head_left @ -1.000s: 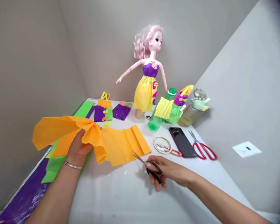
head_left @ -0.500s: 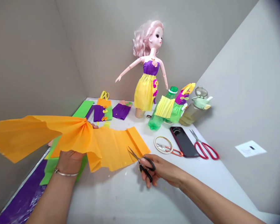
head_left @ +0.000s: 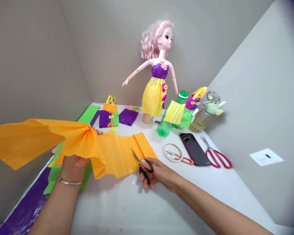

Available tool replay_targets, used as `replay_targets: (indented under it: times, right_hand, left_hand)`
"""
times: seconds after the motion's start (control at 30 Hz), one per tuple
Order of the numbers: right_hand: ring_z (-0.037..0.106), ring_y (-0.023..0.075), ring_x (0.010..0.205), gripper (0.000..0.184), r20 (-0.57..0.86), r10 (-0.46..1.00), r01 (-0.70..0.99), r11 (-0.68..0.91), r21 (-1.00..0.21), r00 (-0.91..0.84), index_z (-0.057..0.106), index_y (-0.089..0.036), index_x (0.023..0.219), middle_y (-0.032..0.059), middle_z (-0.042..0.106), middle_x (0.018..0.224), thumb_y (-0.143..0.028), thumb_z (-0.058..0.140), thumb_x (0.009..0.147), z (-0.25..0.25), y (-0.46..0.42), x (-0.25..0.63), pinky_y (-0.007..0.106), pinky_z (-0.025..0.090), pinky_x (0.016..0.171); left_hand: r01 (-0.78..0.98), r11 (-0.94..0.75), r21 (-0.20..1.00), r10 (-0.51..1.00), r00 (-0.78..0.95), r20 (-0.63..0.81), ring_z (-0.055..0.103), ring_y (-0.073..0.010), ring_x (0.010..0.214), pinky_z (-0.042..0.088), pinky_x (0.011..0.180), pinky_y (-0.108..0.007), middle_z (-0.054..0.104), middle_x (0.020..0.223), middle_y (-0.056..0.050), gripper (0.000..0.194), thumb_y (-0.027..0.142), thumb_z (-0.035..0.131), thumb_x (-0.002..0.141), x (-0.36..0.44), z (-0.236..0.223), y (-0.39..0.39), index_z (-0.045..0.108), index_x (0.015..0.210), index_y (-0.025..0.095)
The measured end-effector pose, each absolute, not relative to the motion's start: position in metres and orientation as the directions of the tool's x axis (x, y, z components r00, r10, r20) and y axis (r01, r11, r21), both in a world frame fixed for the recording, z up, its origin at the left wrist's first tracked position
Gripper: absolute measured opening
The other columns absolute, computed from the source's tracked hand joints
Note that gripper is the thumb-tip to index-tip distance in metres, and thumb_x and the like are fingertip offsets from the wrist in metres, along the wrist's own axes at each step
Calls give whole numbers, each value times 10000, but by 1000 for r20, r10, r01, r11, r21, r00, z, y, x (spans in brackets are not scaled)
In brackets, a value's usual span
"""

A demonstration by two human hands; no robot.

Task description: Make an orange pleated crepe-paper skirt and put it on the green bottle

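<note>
Gathered into a bunch, a long piece of orange crepe paper (head_left: 115, 151) is in my left hand (head_left: 74, 166), whose fingers are mostly hidden under it. One end of the paper spreads out to the left; the other lies across the table to the right, with a folded strip at its edge. Small scissors (head_left: 144, 168) with black handles are in my right hand (head_left: 159, 174), fingers through the loops. Their blades point up and left over the paper's right part. I cannot tell whether the blades touch it.
A doll (head_left: 159, 68) in a purple and yellow dress stands at the back. Right of it are a green bottle (head_left: 163, 129), a jug (head_left: 202, 117), a phone (head_left: 194, 149), a tape roll (head_left: 172, 160) and red-handled scissors (head_left: 219, 158). Small purple garments (head_left: 128, 117) lie at the back left.
My right hand has moved left with the small scissors, further over the orange crepe paper. My left hand stays almost still, holding the bunch.
</note>
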State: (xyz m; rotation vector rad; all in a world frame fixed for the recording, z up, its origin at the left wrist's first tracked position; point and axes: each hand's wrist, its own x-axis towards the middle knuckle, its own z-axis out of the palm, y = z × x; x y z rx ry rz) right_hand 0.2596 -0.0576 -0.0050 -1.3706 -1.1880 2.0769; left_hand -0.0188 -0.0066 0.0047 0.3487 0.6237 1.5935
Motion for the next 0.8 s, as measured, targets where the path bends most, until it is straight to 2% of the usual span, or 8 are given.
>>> replay_targets:
  times: [0.17, 0.33, 0.43, 0.6, 0.8]
  right_hand:
    - [627, 91, 495, 596, -524, 741, 118, -528, -841, -420, 463, -195, 847, -12, 661, 700, -761, 628, 760, -9, -54, 254, 173, 399, 400]
    - [562, 77, 446, 555, -462, 807, 121, -451, -884, -368, 449, -204, 815, -40, 624, 637, -723, 643, 776, -11, -54, 251, 186, 339, 388]
    - [510, 70, 419, 539, -425, 840, 128, -407, -905, -336, 453, -210, 798, -53, 604, 602, -711, 649, 775, -10, -53, 250, 197, 315, 384]
    - [445, 55, 396, 516, -409, 865, 147, -381, -913, -291, 471, -211, 796, -67, 576, 593, -696, 645, 782, -10, -51, 250, 199, 275, 376]
    - [506, 73, 424, 543, -415, 855, 158, -385, -910, -311, 463, -208, 815, -54, 596, 607, -724, 630, 777, -9, -49, 250, 206, 318, 397]
  left_hand:
    - [-801, 24, 598, 983, -91, -162, 697, -237, 693, 631, 728, -387, 727, 713, -74, 171, 250, 607, 892, -22, 5, -3, 694, 771, 166]
    - [-799, 24, 600, 983, -91, -160, 702, -228, 682, 635, 679, -337, 729, 714, -65, 102, 234, 657, 856, -22, 7, -3, 698, 773, 191]
    - [-806, 18, 592, 981, -101, -167, 695, -216, 663, 634, 647, -317, 718, 672, -54, 159, 219, 601, 886, -23, 8, -2, 687, 753, 203]
    - [-815, 45, 578, 976, -87, -199, 683, -230, 629, 635, 619, -355, 717, 660, -75, 265, 242, 521, 939, -23, 10, -1, 688, 737, 203]
    - [-823, 38, 567, 975, -94, -201, 678, -213, 604, 631, 636, -334, 711, 660, -74, 272, 247, 534, 939, -25, 9, 0, 688, 721, 194]
